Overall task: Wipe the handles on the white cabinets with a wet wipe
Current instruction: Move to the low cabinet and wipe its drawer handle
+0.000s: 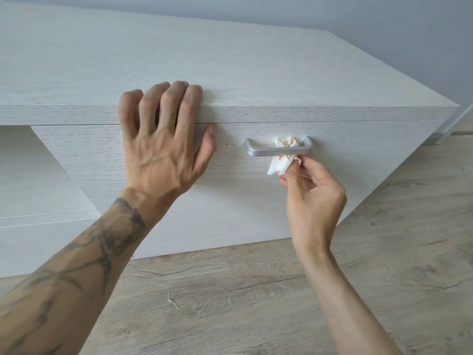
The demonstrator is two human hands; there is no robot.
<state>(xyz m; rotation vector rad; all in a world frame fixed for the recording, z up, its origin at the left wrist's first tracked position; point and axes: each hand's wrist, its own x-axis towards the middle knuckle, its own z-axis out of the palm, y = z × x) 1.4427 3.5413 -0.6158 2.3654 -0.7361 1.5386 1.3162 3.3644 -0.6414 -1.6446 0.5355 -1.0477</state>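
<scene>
Up close, a low white cabinet (256,73) stands on a wood-look floor (256,303). On its drawer front (115,160) sits a silver bar handle (266,150). A crumpled white wipe (280,165) with orange stains is threaded behind the handle's right part, showing above and below the bar. The right hand (311,193) pinches the wipe's lower end between thumb and fingertips. The left hand (160,147) rests on the cabinet's top edge, fingers seemingly bent over it, holding nothing, thumb against the drawer front.
</scene>
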